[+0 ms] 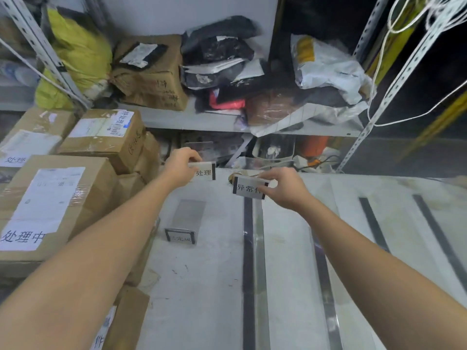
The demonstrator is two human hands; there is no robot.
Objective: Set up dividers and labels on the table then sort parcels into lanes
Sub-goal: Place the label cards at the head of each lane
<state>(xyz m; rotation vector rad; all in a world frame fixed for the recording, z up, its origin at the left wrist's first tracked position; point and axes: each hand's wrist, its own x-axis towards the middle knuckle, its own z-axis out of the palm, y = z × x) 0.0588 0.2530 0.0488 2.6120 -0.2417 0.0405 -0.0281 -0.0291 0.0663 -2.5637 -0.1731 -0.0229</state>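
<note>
Fingers of the left hand pinch a label stand at the table's far edge. The right hand clamps a second label stand just beside it, over a divider's far end. Both stands look light, stiff and probably slick, so they are best gripped by their side edges.

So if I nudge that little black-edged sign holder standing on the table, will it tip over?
Probably slides rather than tips: the small black-edged sign holder seems to have a long flat foot behind it, on the smooth white table. It looks thin, stiff and light.
</note>
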